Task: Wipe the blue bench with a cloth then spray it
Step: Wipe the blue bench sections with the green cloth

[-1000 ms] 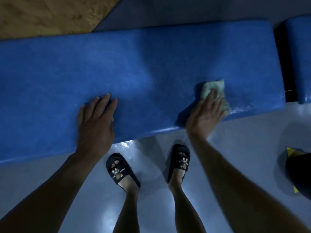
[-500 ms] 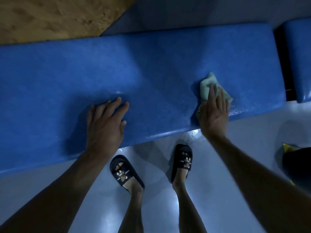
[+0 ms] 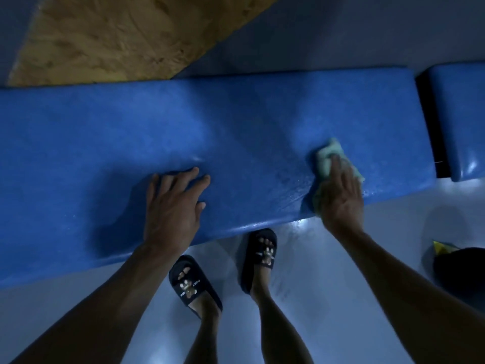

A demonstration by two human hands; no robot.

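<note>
A long blue padded bench (image 3: 236,127) runs across the view from left to right. My right hand (image 3: 341,198) lies flat on a pale green cloth (image 3: 326,156) near the bench's front right edge, pressing it onto the padding with straight fingers. The cloth sticks out beyond the fingertips and to the right of the hand. My left hand (image 3: 173,206) rests flat on the bench near its front edge, fingers spread, holding nothing. The padding between the hands glistens with wet streaks. No spray bottle is in view.
A second blue pad (image 3: 462,122) sits at the right, across a dark gap (image 3: 430,127). My feet in black slippers (image 3: 194,282) stand on the grey floor below the bench. A dark object with a yellow part (image 3: 459,269) lies at right. A wooden board (image 3: 110,35) lies behind.
My right hand has slid the cloth a little farther from the front edge and turned more upright. My left hand has shifted right along the bench and spread its fingers.
</note>
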